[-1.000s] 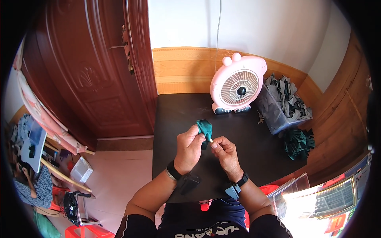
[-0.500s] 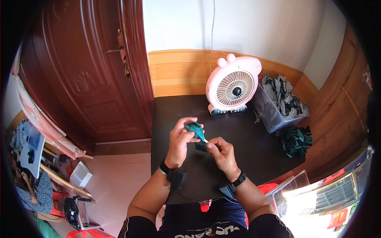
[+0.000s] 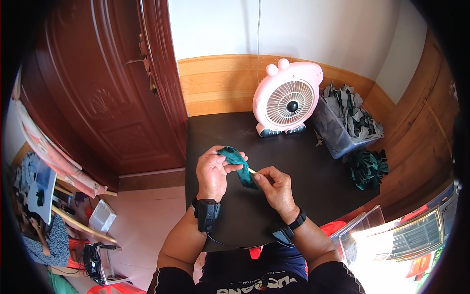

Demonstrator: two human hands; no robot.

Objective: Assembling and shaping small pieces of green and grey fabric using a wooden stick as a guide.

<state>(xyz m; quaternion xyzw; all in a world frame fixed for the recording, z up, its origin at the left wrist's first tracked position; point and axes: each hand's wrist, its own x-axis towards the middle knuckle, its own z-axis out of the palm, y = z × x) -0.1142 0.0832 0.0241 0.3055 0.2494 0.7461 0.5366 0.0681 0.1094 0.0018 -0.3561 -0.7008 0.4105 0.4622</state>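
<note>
A dark green strip of velvety fabric [image 3: 234, 158] runs across the fingers of my left hand [image 3: 211, 175], which is turned palm up with the thumb against the cloth. The strip's lower end hangs past the fingers, over the black table. Between thumb and index finger, my right hand [image 3: 276, 188] pinches a thin pale stick [image 3: 251, 171]. The stick's tip meets the edge of the green strip; whether it is fastened there I cannot tell. Both hands are above the table's middle.
On the black table [image 3: 225, 132] stands a pink animal-shaped fan [image 3: 289, 100]. Right of it are a clear plastic bin [image 3: 338, 144] of grey and green cloth pieces and a dark green ruffled bundle [image 3: 367, 169]. A person [image 3: 46, 240] sits at far left.
My left hand has turned its palm up and shifted left. The green fabric, bunched before, now stretches out as a longer strip. My right hand still pinches the stick.
</note>
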